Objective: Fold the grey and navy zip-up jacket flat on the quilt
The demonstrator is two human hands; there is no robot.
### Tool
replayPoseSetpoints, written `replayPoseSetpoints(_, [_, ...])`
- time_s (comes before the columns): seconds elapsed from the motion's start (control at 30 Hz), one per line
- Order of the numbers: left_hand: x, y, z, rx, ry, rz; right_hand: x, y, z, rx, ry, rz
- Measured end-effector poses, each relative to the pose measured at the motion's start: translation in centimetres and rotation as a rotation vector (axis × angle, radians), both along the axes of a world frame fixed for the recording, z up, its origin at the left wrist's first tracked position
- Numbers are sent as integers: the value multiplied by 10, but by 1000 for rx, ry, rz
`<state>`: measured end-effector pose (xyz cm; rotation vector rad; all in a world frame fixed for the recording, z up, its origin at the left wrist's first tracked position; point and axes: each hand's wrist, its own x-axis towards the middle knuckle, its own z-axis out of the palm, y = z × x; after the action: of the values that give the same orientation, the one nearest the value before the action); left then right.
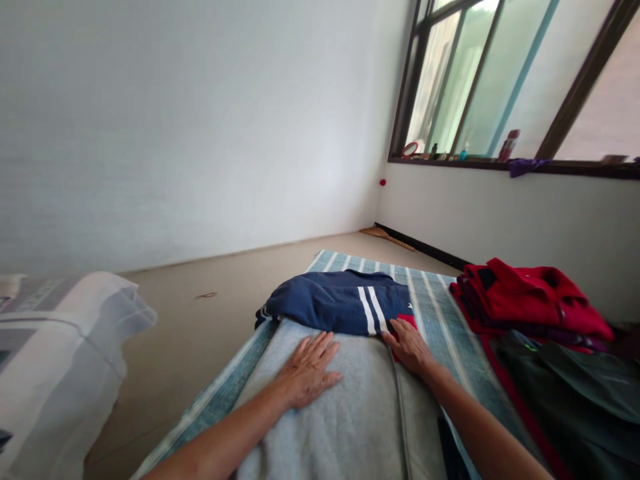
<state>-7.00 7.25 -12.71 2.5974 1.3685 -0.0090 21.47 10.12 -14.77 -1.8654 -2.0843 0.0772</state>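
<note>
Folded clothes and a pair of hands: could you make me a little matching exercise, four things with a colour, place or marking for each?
1. Left hand
2. Navy garment
3. Top garment of the right-hand pile
4. Purple cloth

A. Bright red
B. Draped at the window sill
C. Palm down on grey fabric
D. Two white stripes

Pairs: 1-C, 2-D, 3-A, 4-B

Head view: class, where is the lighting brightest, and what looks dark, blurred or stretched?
In the head view, the window is brightest; in the same view, the dark green garment looks murky, the plastic bag at the left edge soft and stretched, while the hands and navy garment look fairly clear.
</note>
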Motion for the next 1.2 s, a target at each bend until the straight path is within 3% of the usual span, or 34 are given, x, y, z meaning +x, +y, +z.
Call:
replayPoseSetpoints(0.13, [2,0,-1,5,-7,-3,-10,-24,13,30,15,0])
replayPoseSetpoints(0.37, [4,0,-8,9,-36,-23,-46,-134,26,-77,-30,187])
replayPoseSetpoints(0.47, [7,1,-6,10,-19,-27,-50,-159,27,-137,-53,195])
replayPoseSetpoints(0.63, [13,-1,6,-24,25,-14,-52,-164,12,-194,-55,205])
replayPoseSetpoints(0.8, [16,-25,18,-20,33,-1,-53,-164,4,-171,-37,205])
replayPoseSetpoints(0.97, [5,-51,8,-58,44,-5,-53,-164,4,-158,-39,202])
replayPoseSetpoints(1.1, [-2,-55,-5,-18,14,-8,-53,-165,3,-147,-48,204])
replayPoseSetpoints(1.2, [-3,-55,-6,5,-10,-7,-54,-165,3,-130,-41,206])
